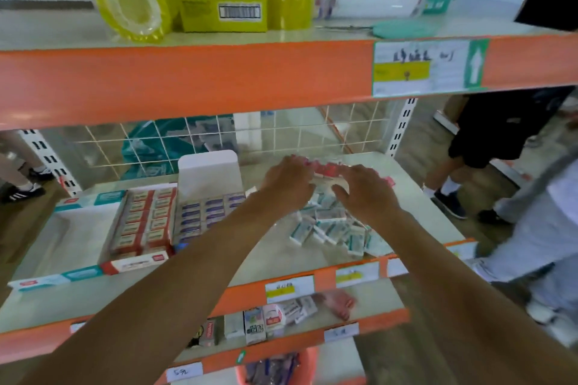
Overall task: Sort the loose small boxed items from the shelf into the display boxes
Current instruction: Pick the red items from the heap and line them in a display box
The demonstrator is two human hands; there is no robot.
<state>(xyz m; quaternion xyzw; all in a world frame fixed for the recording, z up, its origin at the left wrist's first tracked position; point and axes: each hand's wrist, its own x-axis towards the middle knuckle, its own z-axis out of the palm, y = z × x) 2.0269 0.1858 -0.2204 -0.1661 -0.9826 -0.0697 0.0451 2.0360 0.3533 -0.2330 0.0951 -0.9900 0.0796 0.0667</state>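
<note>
Left hand [289, 180] is curling over the loose boxes [331, 225] on the shelf [281, 256]; can't tell if it's gripping. Right hand [364, 194] is hovering beside it, fingers spread, empty. Display boxes [140, 222] are sitting just left.

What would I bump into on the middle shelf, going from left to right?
Teal display box → red display box full of small red boxes → display box with white flap holding blue boxes → loose pile of teal-and-white boxes.

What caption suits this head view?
Sorting stock: left hand and right hand reach into a pile of loose small boxes on the shelf beside the display boxes.
</note>
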